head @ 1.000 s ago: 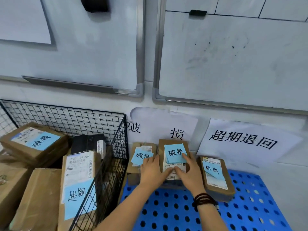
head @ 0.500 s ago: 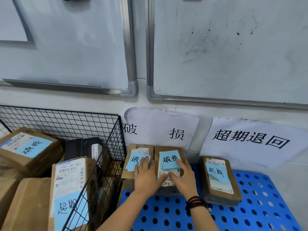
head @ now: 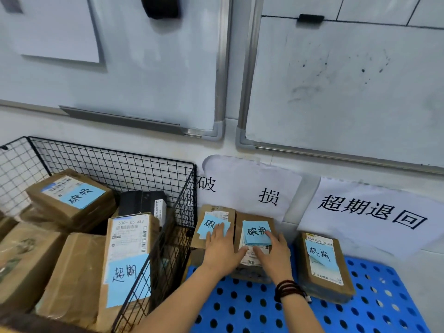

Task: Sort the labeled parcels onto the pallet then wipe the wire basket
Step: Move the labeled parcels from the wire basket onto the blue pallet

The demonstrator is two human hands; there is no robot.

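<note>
While both palms are pressing flat, I am logging: left hand (head: 219, 251) and right hand (head: 274, 254) spread, gripping nothing | parcel (head: 255, 248) lying on pallet (head: 264, 308), under damaged sign | judging: light, stiff cardboard, loose note; take side edges.

Wire basket (head: 153, 164) left of pallet (head: 360, 308); three parcels (head: 322, 272) on pallet by wall.
</note>
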